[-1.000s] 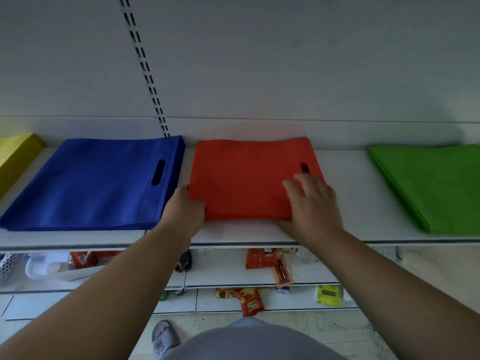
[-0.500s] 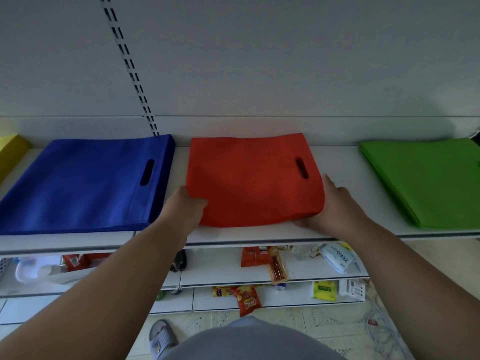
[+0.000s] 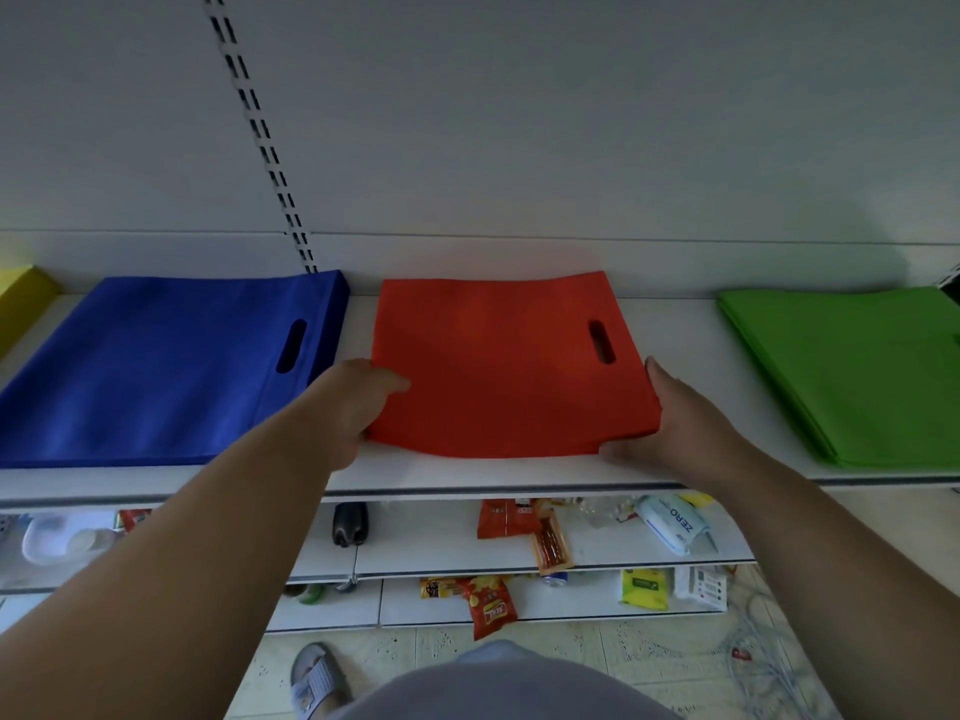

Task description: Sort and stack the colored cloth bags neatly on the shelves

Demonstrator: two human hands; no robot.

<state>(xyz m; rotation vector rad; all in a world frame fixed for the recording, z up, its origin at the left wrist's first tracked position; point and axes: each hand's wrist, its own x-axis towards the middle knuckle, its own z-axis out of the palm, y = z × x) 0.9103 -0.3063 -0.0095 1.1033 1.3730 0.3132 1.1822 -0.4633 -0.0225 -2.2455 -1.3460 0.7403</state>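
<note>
The shelf (image 3: 675, 356) is the widest thing here, a white board running across the view with four colour piles on it. Take the red bags (image 3: 509, 366) at its middle as the landmark. Left of the red bags, just beside them with a narrow strip of shelf between, lies the blue pile (image 3: 156, 371), the broadest of the stacks, flat and squared. Right of the red bags, well apart, sits the green pile (image 3: 852, 371), several layers showing at its near edge. Far left, beyond the blue, only a corner of a yellow pile (image 3: 23, 298) is in view.

The red bags lie flat, handle slot toward the right, the near edge bowed slightly up off the shelf. The left hand (image 3: 353, 407) grips their near left corner, thumb on top and fingers curled under. The right hand (image 3: 675, 418) cups the near right corner, thumb along the side edge, fingers wrapped round the front.

As a judgement, sorting by colour looks done on this shelf; the red stack is being squared, and what remains is settling its lifted edge. Below the red bags, lower shelves hold scattered snack packets (image 3: 491, 605).
</note>
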